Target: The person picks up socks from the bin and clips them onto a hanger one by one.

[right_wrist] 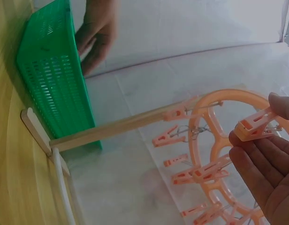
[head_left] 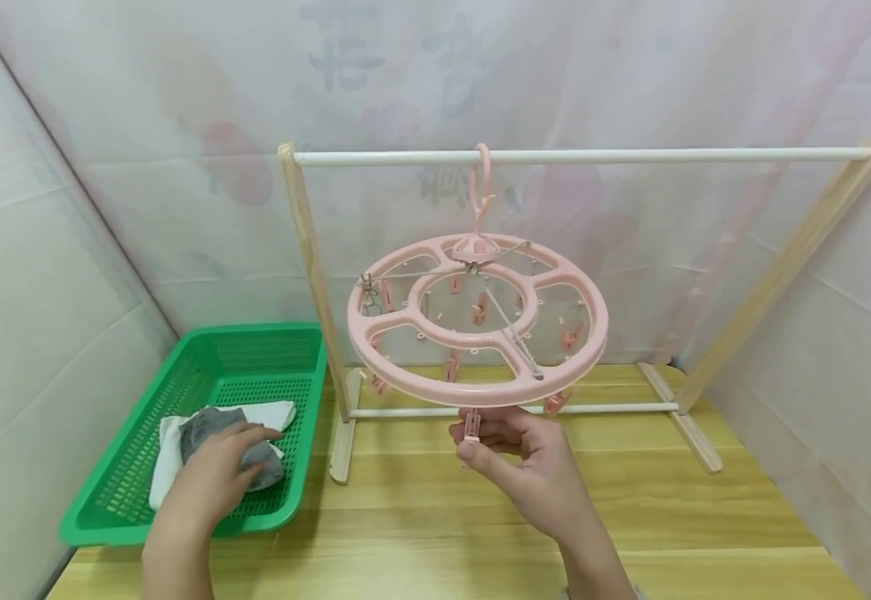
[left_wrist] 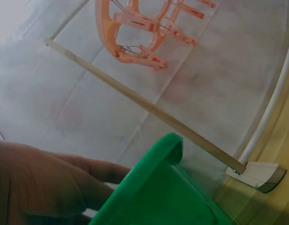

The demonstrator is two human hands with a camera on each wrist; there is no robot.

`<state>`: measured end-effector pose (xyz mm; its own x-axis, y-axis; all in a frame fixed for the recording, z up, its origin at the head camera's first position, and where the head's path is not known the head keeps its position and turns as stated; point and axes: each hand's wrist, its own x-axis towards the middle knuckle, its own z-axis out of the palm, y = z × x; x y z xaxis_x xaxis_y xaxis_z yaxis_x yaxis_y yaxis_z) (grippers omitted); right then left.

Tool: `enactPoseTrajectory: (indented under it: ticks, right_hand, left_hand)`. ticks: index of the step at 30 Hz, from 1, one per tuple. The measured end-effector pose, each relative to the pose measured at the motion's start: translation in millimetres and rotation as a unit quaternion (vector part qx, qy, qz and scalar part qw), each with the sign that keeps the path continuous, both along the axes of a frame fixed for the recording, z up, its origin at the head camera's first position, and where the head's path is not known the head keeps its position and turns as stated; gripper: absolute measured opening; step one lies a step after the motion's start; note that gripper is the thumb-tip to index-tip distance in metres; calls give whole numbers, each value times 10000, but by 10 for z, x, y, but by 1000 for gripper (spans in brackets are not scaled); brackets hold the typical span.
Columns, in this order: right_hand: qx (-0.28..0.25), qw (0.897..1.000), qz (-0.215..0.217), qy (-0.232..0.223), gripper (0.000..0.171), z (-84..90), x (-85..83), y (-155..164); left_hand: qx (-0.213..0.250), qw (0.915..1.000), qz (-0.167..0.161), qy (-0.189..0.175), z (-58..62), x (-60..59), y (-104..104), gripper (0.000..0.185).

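Observation:
A round pink clip hanger (head_left: pixel 435 388) hangs by its hook from the white rail. My right hand (head_left: pixel 543 475) is at its front edge, pinching a pink clip (head_left: pixel 473 425) between thumb and fingers. In the right wrist view, that clip (right_wrist: pixel 254 125) looks to have nothing in its mouth. Over the green basket (head_left: pixel 255 328) on the left, my left hand (head_left: pixel 213 475) reaches down with loosely spread fingers above a crumpled grey cloth (head_left: pixel 207 423). A white cloth (head_left: pixel 168 458) lies under the grey one. The left wrist view hides both cloths behind the basket's wall.
A wooden stand carries the white top rail (head_left: pixel 668 156); its left post (head_left: pixel 307 250) rises just right of the basket. Several other clips (right_wrist: pixel 210 171) dangle from the hanger. The wooden table (head_left: pixel 405 533) is enclosed by pale curtains (head_left: pixel 630 75) behind and at the sides.

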<state>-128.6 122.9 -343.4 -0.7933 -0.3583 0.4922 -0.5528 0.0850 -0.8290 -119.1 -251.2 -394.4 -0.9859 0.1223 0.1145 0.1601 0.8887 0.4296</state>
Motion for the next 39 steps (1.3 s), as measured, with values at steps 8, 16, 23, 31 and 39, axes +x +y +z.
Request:
enactPoseTrajectory:
  ticks: [8,16,23,31,39]
  right_hand:
    - [-26,10000,52,-65,23,-8,15,-7]
    - [-91,9999,105,70,25,-4,9,2]
    - [-105,9999,104,53,25,8,9,0]
    - [-79,10000,36,43,24,14,12,2]
    - [-33,10000,-36,44,24,4,14,11]
  left_hand:
    - [315,9914,-98,-1266,-164,-63,-57,31]
    - [117,9827,76,-1845,-244,-104,-86,35]
    - [-94,9822,297,-1850,-252,-94,-104,39]
    - [227,9780,79,-2071,-264,-117,-84,42]
    - [98,9842,258,-1748,-246,-127,-80,40]
